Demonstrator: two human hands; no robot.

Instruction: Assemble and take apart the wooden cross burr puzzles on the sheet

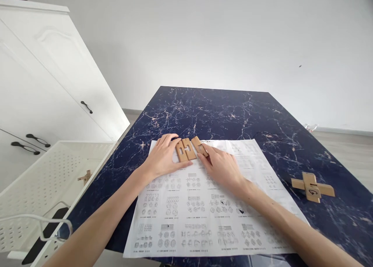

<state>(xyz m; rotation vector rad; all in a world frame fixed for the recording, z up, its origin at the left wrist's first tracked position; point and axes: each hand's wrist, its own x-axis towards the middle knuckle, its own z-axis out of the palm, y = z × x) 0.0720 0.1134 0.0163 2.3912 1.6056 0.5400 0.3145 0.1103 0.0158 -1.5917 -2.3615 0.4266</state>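
Flat notched wooden puzzle pieces lie near the top edge of a printed sheet (175, 212). My left hand (163, 156) brackets two of them, the slotted piece (181, 152) and the notched piece (190, 150), with its fingers at their far end and the thumb along the near end. Just to their right, my right hand (223, 166) pinches another wooden piece (198, 145) between thumb and fingers. That one is tilted, a small gap apart from the pair, and its right side is partly covered by my fingers. Rows of small puzzle diagrams fill the sheet.
An assembled wooden cross-shaped puzzle (313, 187) with a dark mark sits at the right on the dark blue marbled table (210, 111). To the left, a white perforated basket (72, 158) holds another small wooden cross (85, 177); a white cable (35, 217) and white cabinet (58, 76) are beside it.
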